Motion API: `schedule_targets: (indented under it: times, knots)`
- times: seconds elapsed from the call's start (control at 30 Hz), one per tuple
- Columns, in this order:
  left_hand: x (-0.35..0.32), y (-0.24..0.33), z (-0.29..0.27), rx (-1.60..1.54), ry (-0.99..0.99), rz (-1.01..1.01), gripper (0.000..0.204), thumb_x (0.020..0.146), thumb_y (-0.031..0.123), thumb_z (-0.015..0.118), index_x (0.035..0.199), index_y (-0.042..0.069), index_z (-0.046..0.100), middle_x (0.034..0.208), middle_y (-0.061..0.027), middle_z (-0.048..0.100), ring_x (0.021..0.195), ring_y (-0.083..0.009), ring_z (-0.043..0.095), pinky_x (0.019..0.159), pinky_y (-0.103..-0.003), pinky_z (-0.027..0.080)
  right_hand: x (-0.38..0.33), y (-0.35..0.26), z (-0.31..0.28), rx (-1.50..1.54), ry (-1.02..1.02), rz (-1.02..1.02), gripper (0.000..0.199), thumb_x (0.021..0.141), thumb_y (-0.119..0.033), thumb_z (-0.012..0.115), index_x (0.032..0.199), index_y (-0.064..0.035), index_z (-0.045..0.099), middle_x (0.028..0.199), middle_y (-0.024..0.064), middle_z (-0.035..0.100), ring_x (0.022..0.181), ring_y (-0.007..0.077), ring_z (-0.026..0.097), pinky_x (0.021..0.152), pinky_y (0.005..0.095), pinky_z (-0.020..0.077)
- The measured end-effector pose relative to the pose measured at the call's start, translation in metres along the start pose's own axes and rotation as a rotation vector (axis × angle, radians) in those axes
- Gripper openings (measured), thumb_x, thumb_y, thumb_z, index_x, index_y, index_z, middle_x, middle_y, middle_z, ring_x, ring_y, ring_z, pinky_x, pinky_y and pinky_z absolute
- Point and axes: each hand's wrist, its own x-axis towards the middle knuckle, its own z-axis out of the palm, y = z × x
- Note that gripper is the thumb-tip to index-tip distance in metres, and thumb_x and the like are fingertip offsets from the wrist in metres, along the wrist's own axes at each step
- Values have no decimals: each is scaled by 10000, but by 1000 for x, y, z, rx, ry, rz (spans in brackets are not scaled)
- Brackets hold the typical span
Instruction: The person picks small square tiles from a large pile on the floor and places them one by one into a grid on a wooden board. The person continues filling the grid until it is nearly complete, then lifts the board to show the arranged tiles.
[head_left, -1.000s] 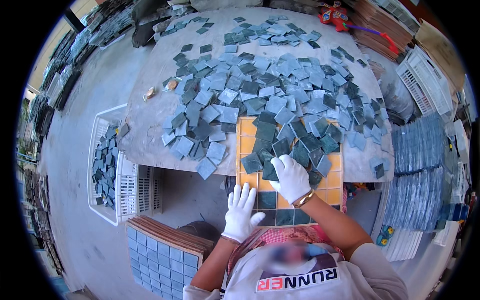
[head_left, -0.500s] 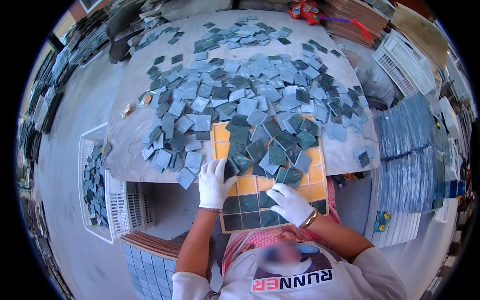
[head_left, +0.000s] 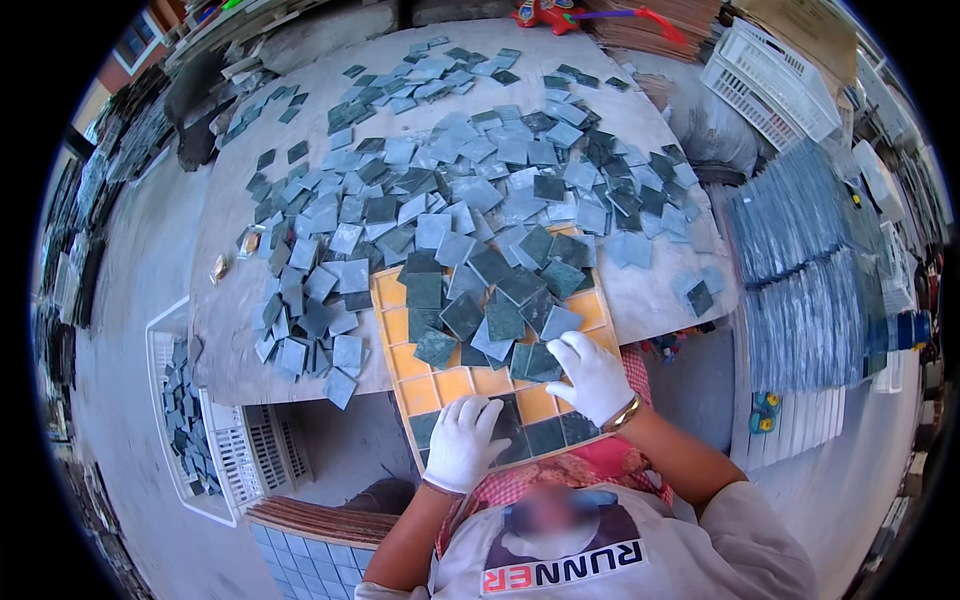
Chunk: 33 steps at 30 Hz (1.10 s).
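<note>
A yellow-bottomed grid tray (head_left: 448, 384) leans from the table edge toward my lap, with dark green square tiles filling cells along its near edge. My left hand (head_left: 462, 442), in a white glove, is over the tray's near left part. Its thumb and fingers close about a dark tile (head_left: 512, 428) lying in the grid. My right hand (head_left: 592, 380), also gloved, curls at the tray's right side, its fingertips on a dark green tile (head_left: 543, 363) at the near edge of the loose heap (head_left: 490, 265) covering the tray's far half.
Many loose grey-green tiles (head_left: 430, 190) spread over the table (head_left: 240, 350). A white crate (head_left: 240, 450) of tiles stands at left, above tiled sheets (head_left: 310, 555). Wrapped tile stacks (head_left: 800, 270) rise at right. A red toy (head_left: 548, 15) lies at the far edge.
My left hand has moved from the loose heap down to the near rows. My right hand has gone from the near rows up to the heap. The whole view has shifted.
</note>
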Motion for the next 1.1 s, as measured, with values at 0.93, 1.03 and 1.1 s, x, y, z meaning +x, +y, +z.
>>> schedule_targets:
  times: [0.93,1.03,1.1]
  knots:
    - [7,34,21,-79,112,17,632,590,229,792,1162,84,566,1039,-102,537,1011,-302,522,903,-430,420,0,30,-42,1470,-469,460,544,751,6,553,1284,29,450,1111,74,550,909,112,544,761,263,461]
    - [25,34,22,-4,110,53,671,583,267,791,1187,86,561,1090,-88,540,1035,-290,514,885,-408,426,-1,28,-51,1449,-367,487,534,759,-7,576,1279,29,463,1107,67,553,935,113,544,795,267,460]
    - [27,31,21,-16,119,52,691,576,286,791,1196,85,562,1131,-80,538,1036,-289,511,880,-406,426,-4,24,-58,1399,-361,442,536,770,-30,603,1286,27,469,1121,59,557,981,115,544,844,273,459]
